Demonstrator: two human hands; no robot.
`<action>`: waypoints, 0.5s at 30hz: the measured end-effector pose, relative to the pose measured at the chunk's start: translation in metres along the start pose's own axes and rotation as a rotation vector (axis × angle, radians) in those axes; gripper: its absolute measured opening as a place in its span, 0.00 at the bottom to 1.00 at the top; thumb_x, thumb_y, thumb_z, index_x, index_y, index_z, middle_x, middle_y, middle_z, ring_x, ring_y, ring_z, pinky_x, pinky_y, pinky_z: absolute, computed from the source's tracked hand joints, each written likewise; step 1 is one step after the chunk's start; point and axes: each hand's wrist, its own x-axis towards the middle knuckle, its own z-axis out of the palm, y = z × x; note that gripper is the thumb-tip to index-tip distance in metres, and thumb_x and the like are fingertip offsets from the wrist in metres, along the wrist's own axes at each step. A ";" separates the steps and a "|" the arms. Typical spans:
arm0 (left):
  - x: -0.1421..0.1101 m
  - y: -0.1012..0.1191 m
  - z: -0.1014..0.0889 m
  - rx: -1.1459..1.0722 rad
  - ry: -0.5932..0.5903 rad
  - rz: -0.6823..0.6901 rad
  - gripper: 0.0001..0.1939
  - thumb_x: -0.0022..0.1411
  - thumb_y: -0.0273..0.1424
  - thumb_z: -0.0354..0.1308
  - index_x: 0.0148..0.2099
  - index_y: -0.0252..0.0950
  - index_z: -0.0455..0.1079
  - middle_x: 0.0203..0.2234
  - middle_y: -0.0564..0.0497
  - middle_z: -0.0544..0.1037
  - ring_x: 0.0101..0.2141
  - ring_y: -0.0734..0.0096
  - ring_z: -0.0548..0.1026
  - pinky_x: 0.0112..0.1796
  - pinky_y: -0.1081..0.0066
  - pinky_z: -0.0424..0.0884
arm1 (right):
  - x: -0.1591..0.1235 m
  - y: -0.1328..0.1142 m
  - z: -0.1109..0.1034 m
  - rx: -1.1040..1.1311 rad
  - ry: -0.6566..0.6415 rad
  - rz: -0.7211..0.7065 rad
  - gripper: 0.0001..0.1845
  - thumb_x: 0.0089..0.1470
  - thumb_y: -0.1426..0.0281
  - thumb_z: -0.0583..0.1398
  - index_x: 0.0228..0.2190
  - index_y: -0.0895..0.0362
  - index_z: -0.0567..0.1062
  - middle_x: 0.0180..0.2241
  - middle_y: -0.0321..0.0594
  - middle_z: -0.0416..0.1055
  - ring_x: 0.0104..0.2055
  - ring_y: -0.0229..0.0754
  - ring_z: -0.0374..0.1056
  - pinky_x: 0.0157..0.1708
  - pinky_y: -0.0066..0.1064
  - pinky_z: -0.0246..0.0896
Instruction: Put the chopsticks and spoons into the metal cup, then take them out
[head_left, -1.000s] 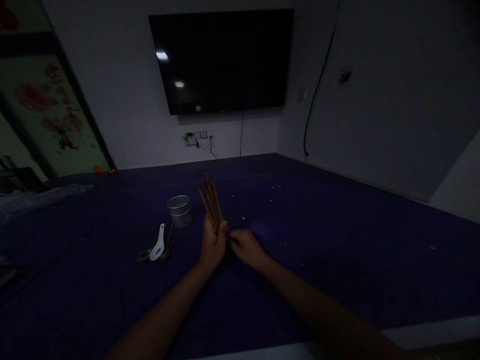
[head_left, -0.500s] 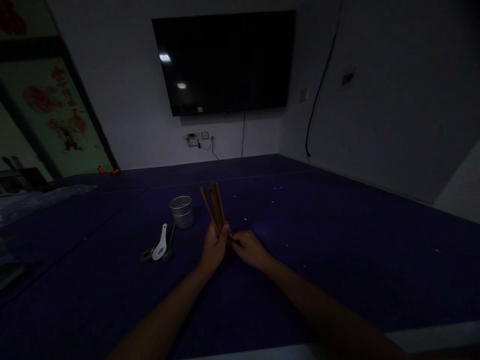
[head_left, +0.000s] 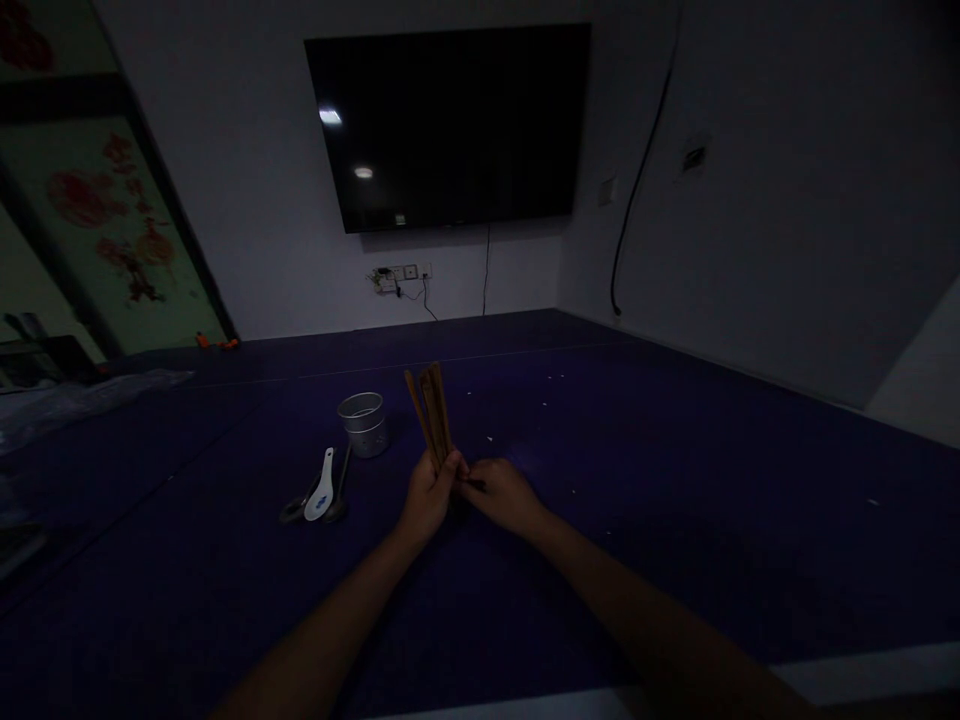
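My left hand (head_left: pixel 426 497) is closed around a bundle of several wooden chopsticks (head_left: pixel 430 412), which stand nearly upright with their tips pointing away from me. My right hand (head_left: pixel 501 492) sits just right of it, fingers curled against the lower ends of the chopsticks. Both hands rest low over the dark purple surface (head_left: pixel 675 480). Left of the hands stands a small metal cup (head_left: pixel 363 424). Nearer me lie a white ceramic spoon (head_left: pixel 319 488) and two dark metal spoons (head_left: pixel 336 490) beside it.
A large black television (head_left: pixel 450 125) hangs on the white wall ahead, with a wall socket and cables (head_left: pixel 397 277) under it. A flowered panel (head_left: pixel 105 220) stands at the left. Crumpled clear plastic (head_left: pixel 67 395) lies at the far left of the surface.
The chopstick bundle has shifted slightly right and been drawn together, standing a little more upright. My hands have stayed close together in the same spot.
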 end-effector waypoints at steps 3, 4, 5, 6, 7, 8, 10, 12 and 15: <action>0.001 0.002 -0.001 -0.049 -0.028 -0.021 0.21 0.58 0.50 0.51 0.33 0.35 0.63 0.24 0.53 0.71 0.27 0.72 0.71 0.29 0.73 0.67 | 0.000 0.000 0.000 0.015 0.001 0.026 0.13 0.52 0.65 0.59 0.21 0.58 0.75 0.22 0.36 0.71 0.24 0.35 0.65 0.24 0.25 0.48; 0.002 0.003 -0.002 -0.059 -0.043 -0.026 0.21 0.58 0.50 0.51 0.33 0.35 0.63 0.24 0.53 0.71 0.27 0.72 0.71 0.29 0.73 0.67 | -0.001 0.000 0.000 0.022 -0.001 0.032 0.12 0.51 0.65 0.60 0.21 0.58 0.75 0.22 0.36 0.71 0.24 0.35 0.65 0.24 0.25 0.48; 0.002 0.003 -0.002 -0.064 -0.058 -0.028 0.21 0.58 0.50 0.51 0.33 0.35 0.63 0.24 0.53 0.72 0.27 0.72 0.72 0.29 0.73 0.67 | -0.001 0.000 0.000 0.028 -0.001 0.038 0.12 0.51 0.64 0.60 0.22 0.58 0.75 0.22 0.36 0.71 0.24 0.35 0.65 0.24 0.25 0.48; 0.002 0.004 -0.003 -0.066 -0.074 -0.030 0.20 0.58 0.49 0.51 0.34 0.35 0.63 0.24 0.53 0.72 0.27 0.72 0.72 0.29 0.73 0.67 | -0.001 0.000 0.000 0.030 0.001 0.046 0.11 0.50 0.64 0.61 0.22 0.58 0.75 0.22 0.35 0.71 0.24 0.35 0.65 0.23 0.25 0.48; 0.002 0.005 -0.003 -0.069 -0.088 -0.033 0.20 0.58 0.49 0.52 0.34 0.35 0.63 0.24 0.53 0.72 0.27 0.73 0.72 0.29 0.73 0.68 | -0.001 0.000 0.000 0.028 0.005 0.056 0.11 0.49 0.63 0.61 0.22 0.58 0.75 0.22 0.35 0.70 0.24 0.34 0.65 0.23 0.25 0.48; 0.002 0.005 -0.004 -0.073 -0.101 -0.039 0.20 0.58 0.49 0.52 0.34 0.35 0.63 0.25 0.52 0.73 0.27 0.73 0.72 0.29 0.73 0.68 | -0.001 0.000 0.001 0.023 0.008 0.069 0.12 0.49 0.63 0.62 0.22 0.58 0.75 0.22 0.35 0.70 0.24 0.34 0.64 0.23 0.25 0.47; 0.002 0.007 -0.005 -0.083 -0.128 -0.058 0.19 0.58 0.48 0.52 0.34 0.35 0.63 0.25 0.52 0.74 0.26 0.73 0.73 0.29 0.73 0.68 | -0.001 0.000 0.001 0.005 0.009 0.095 0.13 0.48 0.61 0.62 0.21 0.58 0.74 0.21 0.34 0.69 0.23 0.34 0.64 0.22 0.25 0.46; 0.003 0.008 -0.006 -0.091 -0.158 -0.072 0.20 0.58 0.48 0.53 0.34 0.35 0.63 0.25 0.51 0.74 0.26 0.72 0.73 0.28 0.73 0.68 | -0.001 0.000 0.002 -0.021 0.012 0.115 0.14 0.47 0.60 0.62 0.21 0.57 0.74 0.20 0.34 0.69 0.22 0.35 0.64 0.21 0.25 0.45; 0.003 0.009 -0.006 -0.096 -0.190 -0.078 0.20 0.57 0.49 0.54 0.34 0.34 0.64 0.25 0.50 0.75 0.28 0.71 0.74 0.29 0.73 0.68 | 0.000 0.000 0.003 -0.062 0.018 0.126 0.14 0.47 0.59 0.62 0.21 0.57 0.74 0.21 0.36 0.70 0.24 0.36 0.65 0.22 0.26 0.45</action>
